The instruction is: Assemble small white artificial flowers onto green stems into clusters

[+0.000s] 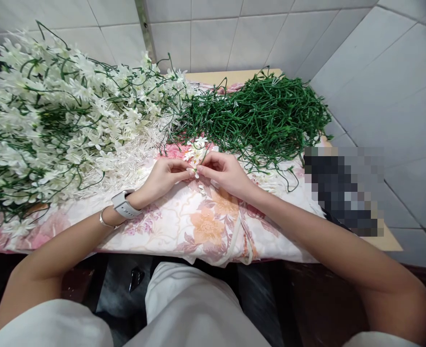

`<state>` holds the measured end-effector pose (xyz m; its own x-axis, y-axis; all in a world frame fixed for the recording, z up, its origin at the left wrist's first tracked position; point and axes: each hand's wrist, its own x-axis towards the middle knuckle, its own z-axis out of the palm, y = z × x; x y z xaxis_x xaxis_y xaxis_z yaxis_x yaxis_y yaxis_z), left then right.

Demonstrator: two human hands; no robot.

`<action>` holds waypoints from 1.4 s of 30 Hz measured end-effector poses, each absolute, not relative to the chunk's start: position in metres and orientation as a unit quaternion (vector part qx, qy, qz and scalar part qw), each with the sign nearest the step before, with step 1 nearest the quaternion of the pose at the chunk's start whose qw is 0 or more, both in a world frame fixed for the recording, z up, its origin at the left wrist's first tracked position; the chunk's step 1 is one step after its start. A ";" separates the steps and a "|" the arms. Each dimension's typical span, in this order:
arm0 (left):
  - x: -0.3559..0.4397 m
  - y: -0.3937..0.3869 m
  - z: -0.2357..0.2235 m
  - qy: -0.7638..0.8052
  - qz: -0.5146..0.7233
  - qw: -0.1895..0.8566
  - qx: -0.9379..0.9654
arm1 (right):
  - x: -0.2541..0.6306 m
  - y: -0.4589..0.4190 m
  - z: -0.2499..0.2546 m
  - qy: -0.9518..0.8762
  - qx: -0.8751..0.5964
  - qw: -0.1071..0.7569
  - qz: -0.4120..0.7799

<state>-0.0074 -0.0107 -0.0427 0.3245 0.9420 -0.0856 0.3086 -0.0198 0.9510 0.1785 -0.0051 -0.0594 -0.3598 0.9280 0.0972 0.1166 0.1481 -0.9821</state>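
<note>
My left hand (pixel 164 177) and my right hand (pixel 224 172) meet over the middle of the table, fingers pinched together on a small sprig of white artificial flowers (pixel 195 153). A white watch (pixel 125 204) and a thin bracelet sit on my left wrist. To the left lies a large heap of white flower sprays on green stems (pixel 64 120). Behind my right hand is a tangled pile of bare green plastic stems (pixel 263 115). Everything rests on a floral pink-and-white cloth (pixel 198 226) that covers the table.
White tiled walls stand behind and to the right of the table. A blurred dark object (pixel 343 193) sits at the table's right edge. The wooden table corner (pixel 390 241) shows beside it. My white-clad knees are below the table's front edge.
</note>
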 end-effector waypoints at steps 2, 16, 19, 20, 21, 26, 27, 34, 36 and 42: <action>-0.008 -0.010 -0.049 0.479 0.327 0.498 0.645 | 0.177 -0.005 -0.061 -0.639 -0.419 0.398 0.509; -0.009 -0.011 -0.055 0.477 0.339 0.539 0.606 | 0.173 -0.010 -0.061 -0.680 -0.425 0.399 0.446; -0.008 -0.011 -0.052 0.471 0.339 0.556 0.595 | 0.172 -0.010 -0.061 -0.697 -0.424 0.397 0.420; -0.008 -0.011 -0.051 0.468 0.342 0.563 0.590 | 0.172 -0.011 -0.061 -0.702 -0.424 0.399 0.411; -0.007 -0.011 -0.051 0.466 0.345 0.568 0.584 | 0.171 -0.011 -0.062 -0.705 -0.423 0.402 0.402; -0.006 -0.011 -0.047 0.462 0.349 0.590 0.563 | 0.170 -0.013 -0.063 -0.726 -0.417 0.406 0.365; -0.006 -0.011 -0.047 0.463 0.347 0.593 0.560 | 0.170 -0.013 -0.063 -0.733 -0.414 0.407 0.354; -0.006 -0.012 -0.043 0.468 0.338 0.603 0.550 | 0.170 -0.016 -0.061 -0.785 -0.386 0.402 0.270; -0.007 -0.011 -0.045 0.464 0.340 0.602 0.554 | 0.169 -0.016 -0.061 -0.778 -0.393 0.402 0.281; -0.007 -0.016 -0.050 0.449 0.335 0.601 0.570 | 0.171 -0.012 -0.062 -0.636 -0.406 0.452 0.476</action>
